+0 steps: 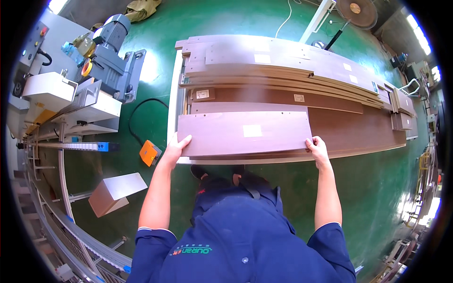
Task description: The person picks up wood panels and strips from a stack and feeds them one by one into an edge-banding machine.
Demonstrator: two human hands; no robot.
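A flat mauve-brown panel (217, 134) with a white label and small holes along its far edge spans between my two hands. My left hand (178, 147) grips its near left corner, thumb on top and the other fingers underneath, hidden. At the right end my right hand (317, 147) pinches the near corner, its fingers curled around the edge. Beneath and behind this panel lie more boards on a low table (173, 118). Farther back rises a stack of similar panels (283, 54), some with white labels.
On the left stands a machine with a grey motor (113, 33) and a roller rail (75, 146). An orange foot pedal (150, 153) with a black cable sits on the green floor. Nearby is a bent pale panel piece (115, 191). A pedestal fan (356, 12) stands beyond the table.
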